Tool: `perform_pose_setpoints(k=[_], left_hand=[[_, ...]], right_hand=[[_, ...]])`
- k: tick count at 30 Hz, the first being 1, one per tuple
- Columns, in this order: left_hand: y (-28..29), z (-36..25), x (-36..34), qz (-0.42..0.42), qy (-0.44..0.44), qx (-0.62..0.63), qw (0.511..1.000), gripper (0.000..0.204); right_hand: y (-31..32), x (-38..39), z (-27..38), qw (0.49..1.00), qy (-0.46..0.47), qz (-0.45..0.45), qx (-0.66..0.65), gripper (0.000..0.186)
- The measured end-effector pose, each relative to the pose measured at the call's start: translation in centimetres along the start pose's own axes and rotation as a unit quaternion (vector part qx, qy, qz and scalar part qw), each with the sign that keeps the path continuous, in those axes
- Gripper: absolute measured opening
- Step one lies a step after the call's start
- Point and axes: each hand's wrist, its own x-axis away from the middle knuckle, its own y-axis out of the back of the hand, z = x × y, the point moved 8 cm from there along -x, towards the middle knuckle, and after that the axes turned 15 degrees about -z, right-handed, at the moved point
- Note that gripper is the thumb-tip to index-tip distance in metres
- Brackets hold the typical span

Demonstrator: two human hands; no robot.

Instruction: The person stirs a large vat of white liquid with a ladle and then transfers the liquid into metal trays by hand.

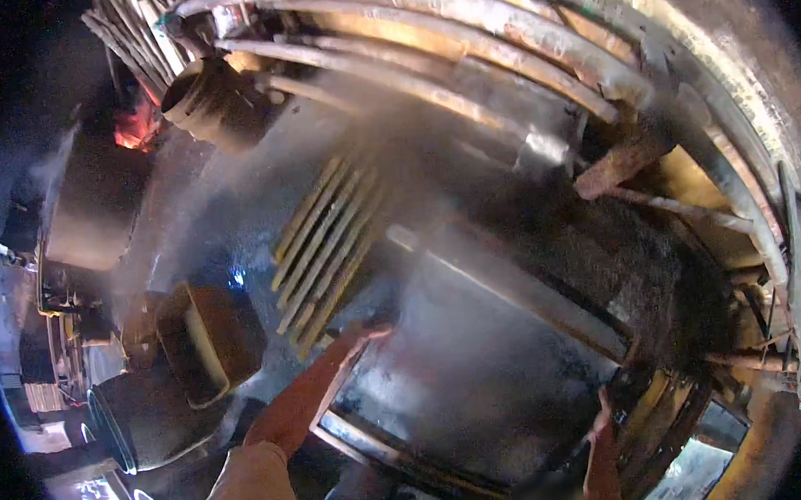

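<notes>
A large rectangular tray (481, 373) with a dull, dark surface and pale edges lies before me, blurred by steam. At its left edge my left hand (374, 334) is closed, the arm reaching in from below. Across from it, my right hand (603, 414) grips the right edge, fingers pointing up and partly hidden. A long pale bar (513, 289) runs along the tray's far side. Beyond the left hand, a rack of parallel wooden slats (327, 250) lies at a slant on the wet, dark floor. Steam hides whatever is in the tray.
To the left are a brown rectangular bin (181, 341) and a dark round tub (122, 427). A fire (136, 129) glows at the far left beside a tilted bucket (213, 101). Long wooden poles (423, 19) cross the back. Split wood (658, 408) lies near the right hand.
</notes>
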Motion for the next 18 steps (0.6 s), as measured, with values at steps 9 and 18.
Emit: perform_pose_setpoints(k=[9, 18], left_hand=[[1.5, 0.6, 0.3, -0.059, -0.051, -0.091, 0.993, 0.046], [3.9, 8.9, 3.6, 0.008, -0.022, 0.028, 0.999, 0.051]], right_hand=[[1.5, 0.0, -4.0, 0.998, -0.009, 0.020, 0.051, 0.088], [3.1, 6.8, -18.4, 0.989, -0.141, 0.034, -0.041, 0.097]])
